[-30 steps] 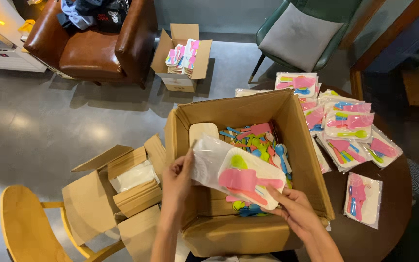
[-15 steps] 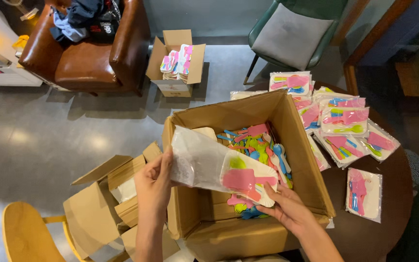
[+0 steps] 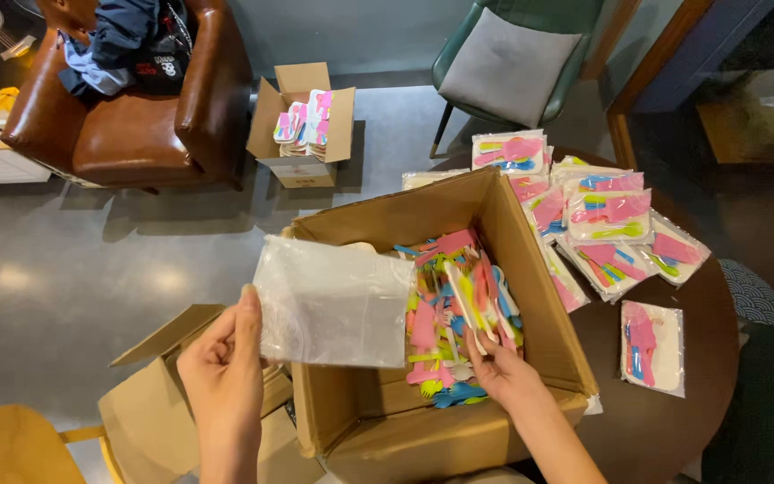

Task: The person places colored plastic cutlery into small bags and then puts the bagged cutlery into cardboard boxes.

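**Over the open carton: one hand lifts a clear bag, the other holds cutlery**

On the round dark bench (image 3: 718,358) stands a large open cardboard carton (image 3: 530,251), its flaps up, with a heap of loose plastic cutlery (image 3: 445,314) in pink, yellow, green and blue lying along its right half. The left hand (image 3: 221,376) is raised at the carton's left wall, thumb and fingers pinched on the lower left corner of a clear plastic bag (image 3: 333,300), which hangs flat and seemingly empty across the carton's left side. The right hand (image 3: 503,372) is down inside the carton at its near right corner, fingers curled round a small bunch of coloured pieces (image 3: 477,305) that stand up out of the heap; the grip is partly closed, and how many pieces it holds cannot be told.

To the right of the carton, filled packets (image 3: 611,220) of the same cutlery lie overlapping on the bench, and one single packet (image 3: 654,345) lies apart, nearer the bench's edge. On the floor to the left sits a second carton (image 3: 150,394) with open flaps, just beside a yellow wooden chair (image 3: 20,444). Farther back, a small open box (image 3: 302,121) holding more packets stands on the grey floor between a brown leather armchair (image 3: 145,125) and a green chair with a grey cushion (image 3: 508,63).
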